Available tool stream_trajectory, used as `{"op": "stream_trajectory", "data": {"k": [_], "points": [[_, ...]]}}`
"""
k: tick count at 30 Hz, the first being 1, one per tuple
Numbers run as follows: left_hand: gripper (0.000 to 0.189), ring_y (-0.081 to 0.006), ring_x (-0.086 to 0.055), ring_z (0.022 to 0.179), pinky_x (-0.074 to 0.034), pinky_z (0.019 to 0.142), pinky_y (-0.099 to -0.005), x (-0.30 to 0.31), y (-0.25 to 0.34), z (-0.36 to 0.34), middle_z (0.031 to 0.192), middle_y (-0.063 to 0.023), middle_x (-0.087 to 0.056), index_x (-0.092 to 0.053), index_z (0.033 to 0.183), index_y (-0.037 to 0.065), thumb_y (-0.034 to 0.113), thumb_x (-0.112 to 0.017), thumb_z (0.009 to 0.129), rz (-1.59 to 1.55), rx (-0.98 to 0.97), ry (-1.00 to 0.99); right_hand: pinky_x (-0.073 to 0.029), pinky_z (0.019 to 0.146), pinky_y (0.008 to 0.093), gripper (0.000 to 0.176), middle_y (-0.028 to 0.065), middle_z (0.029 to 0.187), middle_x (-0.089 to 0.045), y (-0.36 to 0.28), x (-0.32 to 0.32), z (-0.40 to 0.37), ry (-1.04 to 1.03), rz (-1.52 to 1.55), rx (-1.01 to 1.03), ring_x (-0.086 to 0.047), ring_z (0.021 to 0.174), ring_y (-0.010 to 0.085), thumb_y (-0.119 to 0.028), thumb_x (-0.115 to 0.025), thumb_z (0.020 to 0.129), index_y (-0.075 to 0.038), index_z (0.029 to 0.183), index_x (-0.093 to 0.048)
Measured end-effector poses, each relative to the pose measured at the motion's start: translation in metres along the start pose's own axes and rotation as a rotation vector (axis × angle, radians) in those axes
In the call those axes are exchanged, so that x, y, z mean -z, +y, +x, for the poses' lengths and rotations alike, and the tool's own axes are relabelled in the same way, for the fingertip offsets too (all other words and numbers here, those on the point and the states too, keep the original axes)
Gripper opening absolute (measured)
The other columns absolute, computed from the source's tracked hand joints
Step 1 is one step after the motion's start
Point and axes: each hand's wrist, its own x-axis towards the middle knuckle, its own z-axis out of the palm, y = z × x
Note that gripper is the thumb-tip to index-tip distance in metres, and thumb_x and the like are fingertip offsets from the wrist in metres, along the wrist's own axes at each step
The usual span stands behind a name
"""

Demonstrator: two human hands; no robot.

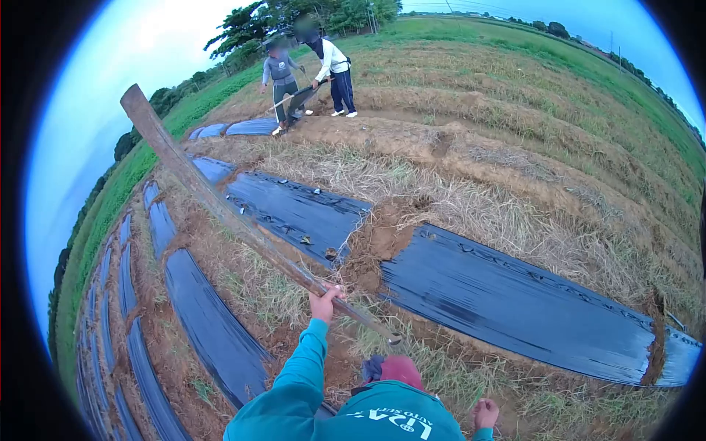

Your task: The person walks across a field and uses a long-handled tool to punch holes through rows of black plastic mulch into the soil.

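Note:
My left hand (326, 301), in a teal sleeve, is closed around a long, slightly curved wooden pole (250, 234). The pole slants across the view from a broad upper end at the upper left to a rounded, dull end near my body. Whether a blade is fixed to it does not show. My right hand (485, 413) hangs low at my right side with its fingers curled in, and nothing shows in it. Beyond the pole lies black plastic mulch film (507, 301), stretched over a raised bed and broken by a strip of bare soil (379, 246).
Two people (334, 70) stand farther up the rows, with a long-handled tool (294, 97) between them. More film-covered beds (209, 316) run along the left. Dry straw (478, 191) and bare soil ridges (412, 136) lie to the right. Trees stand behind.

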Motion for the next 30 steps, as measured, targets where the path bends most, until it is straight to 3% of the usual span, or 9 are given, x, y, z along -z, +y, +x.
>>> {"op": "stream_trajectory", "data": {"k": [7,16,21,24,30], "points": [[0.005,-0.0186,-0.058,0.063,-0.046,0.065,-0.0310,0.070,0.001,-0.029,0.067,-0.0101,-0.061,-0.052,0.068,0.003,0.002,-0.056,0.072,0.240,-0.088,0.098,-0.043,0.047,0.0212,0.012,0.0042,0.070,-0.057,-0.107,-0.027,0.016,-0.127,0.013,0.153,-0.053,0.056,0.0103,-0.012,-0.051,0.087,-0.001,0.087,-0.056],[0.004,-0.0203,-0.057,0.059,-0.046,0.065,-0.0322,0.135,-0.014,-0.053,0.060,-0.0111,-0.056,-0.049,0.066,0.001,0.000,-0.050,0.070,-0.038,-0.113,0.561,-0.044,0.055,0.0233,0.013,0.0041,0.073,-0.055,-0.265,-0.089,-0.031,-0.382,0.187,0.285,-0.053,0.061,0.0110,-0.011,-0.049,0.088,-0.001,0.089,-0.055],[0.005,-0.0218,-0.057,0.055,-0.049,0.059,-0.0338,0.188,-0.011,-0.050,0.058,-0.0109,-0.054,-0.048,0.068,0.001,0.000,-0.051,0.071,-0.159,-0.130,0.769,-0.044,0.060,0.0274,0.014,0.0066,0.076,-0.054,-0.326,-0.144,-0.101,-0.669,0.220,0.341,-0.052,0.065,0.0139,-0.012,-0.047,0.089,0.000,0.088,-0.054],[0.008,-0.0238,-0.059,0.057,-0.051,0.062,-0.0362,0.225,-0.017,-0.055,0.061,-0.0119,-0.054,-0.047,0.077,0.000,0.001,-0.052,0.072,-0.119,-0.091,0.779,-0.045,0.062,0.0289,0.014,0.0090,0.077,-0.055,-0.354,-0.174,-0.137,-0.938,0.250,0.333,-0.054,0.068,0.0160,-0.010,-0.047,0.089,0.002,0.088,-0.054],[0.013,-0.0246,-0.060,0.059,-0.052,0.065,-0.0392,0.260,-0.017,-0.063,0.061,-0.0120,-0.054,-0.044,0.080,0.001,0.002,-0.053,0.070,-0.178,-0.059,0.783,-0.046,0.060,0.0315,0.015,0.0136,0.078,-0.055,-0.405,-0.235,-0.195,-1.384,0.324,0.335,-0.055,0.069,0.0192,-0.011,-0.051,0.087,0.003,0.085,-0.056]]}}
